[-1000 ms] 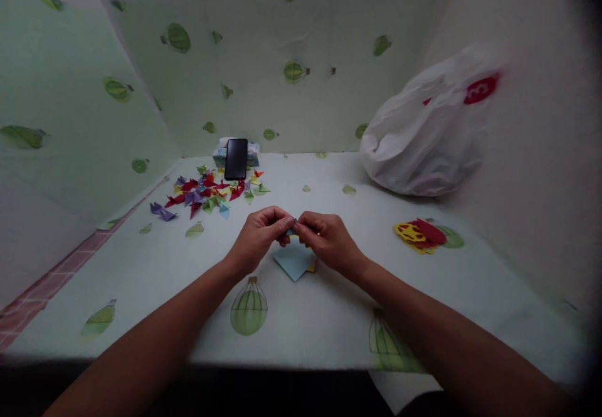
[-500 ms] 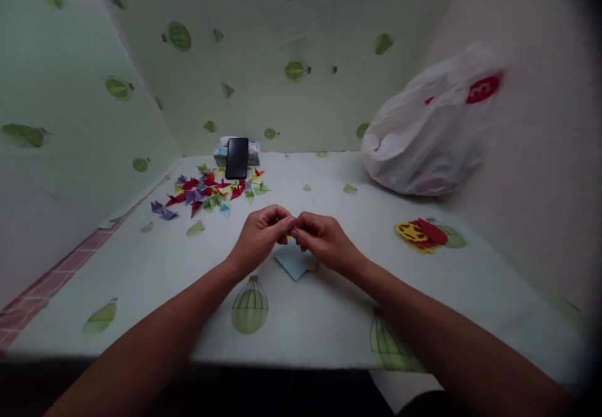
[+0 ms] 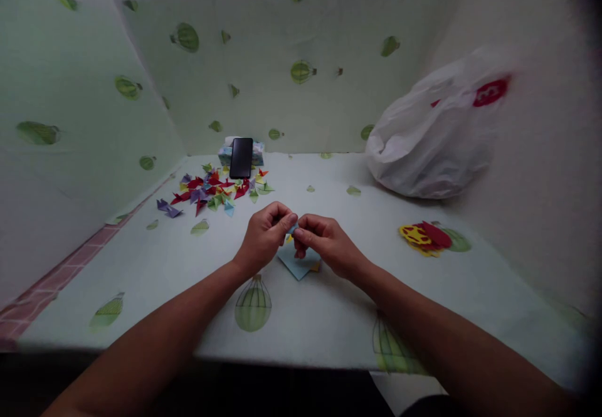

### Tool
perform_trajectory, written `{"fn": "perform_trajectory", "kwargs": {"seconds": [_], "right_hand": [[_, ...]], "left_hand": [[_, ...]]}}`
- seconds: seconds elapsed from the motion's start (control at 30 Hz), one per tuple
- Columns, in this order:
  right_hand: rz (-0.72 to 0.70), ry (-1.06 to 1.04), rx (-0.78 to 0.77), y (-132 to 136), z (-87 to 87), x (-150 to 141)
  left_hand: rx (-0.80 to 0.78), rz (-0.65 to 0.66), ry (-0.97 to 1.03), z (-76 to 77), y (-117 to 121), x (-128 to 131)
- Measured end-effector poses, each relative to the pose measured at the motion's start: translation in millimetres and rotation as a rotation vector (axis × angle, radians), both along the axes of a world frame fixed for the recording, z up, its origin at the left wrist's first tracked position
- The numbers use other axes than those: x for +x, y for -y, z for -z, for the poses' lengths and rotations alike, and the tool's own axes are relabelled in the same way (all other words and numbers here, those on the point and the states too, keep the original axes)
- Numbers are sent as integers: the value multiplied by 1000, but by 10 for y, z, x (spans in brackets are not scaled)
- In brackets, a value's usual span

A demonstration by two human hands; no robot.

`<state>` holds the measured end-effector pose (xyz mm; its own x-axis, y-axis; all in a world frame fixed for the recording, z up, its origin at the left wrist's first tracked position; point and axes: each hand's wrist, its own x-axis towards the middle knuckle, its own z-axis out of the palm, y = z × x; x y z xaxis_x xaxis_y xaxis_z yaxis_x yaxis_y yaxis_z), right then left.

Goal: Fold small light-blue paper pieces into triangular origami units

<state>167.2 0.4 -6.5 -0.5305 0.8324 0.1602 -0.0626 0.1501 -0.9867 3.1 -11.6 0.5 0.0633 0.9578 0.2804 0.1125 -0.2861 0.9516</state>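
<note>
Between my fingertips is a small folded piece of blue paper (image 3: 292, 229), mostly hidden by the fingers. My left hand (image 3: 268, 232) pinches it from the left, thumb on top. From the right, my right hand (image 3: 323, 241) closes thumb and forefinger at its edge. Just below the hands, a light blue square sheet of paper (image 3: 298, 269) lies on the table with a corner toward me. Yellow-orange paper (image 3: 315, 267) shows from under it. Further off to the left is a pile of folded paper cranes (image 3: 207, 191) in several colours.
A dark phone (image 3: 241, 158) leans on a tissue box (image 3: 258, 152) behind the cranes. At the right back stands a white plastic bag (image 3: 423, 141). Red and yellow cut-out shapes (image 3: 423, 237) lie on the right of the balloon-print tablecloth (image 3: 155, 266). Covered walls rise at the back and sides.
A bit of blue paper now shows between my fingertips, which have parted slightly. The whole view has shifted a little, so the scene sits further right.
</note>
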Motion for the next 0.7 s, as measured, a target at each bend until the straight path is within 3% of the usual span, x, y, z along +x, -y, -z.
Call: {"fn": "perform_trajectory", "kwargs": {"seconds": [0.2, 0.4, 0.7], "right_hand": [[58, -10, -33, -7, 24, -16], [178, 102, 100, -37, 41, 5], [57, 19, 48, -35, 16, 14]], "left_hand": [[-31, 15, 49, 26, -21, 13], [-91, 120, 36, 57, -76, -22], [-89, 105, 90, 34, -60, -19]]}}
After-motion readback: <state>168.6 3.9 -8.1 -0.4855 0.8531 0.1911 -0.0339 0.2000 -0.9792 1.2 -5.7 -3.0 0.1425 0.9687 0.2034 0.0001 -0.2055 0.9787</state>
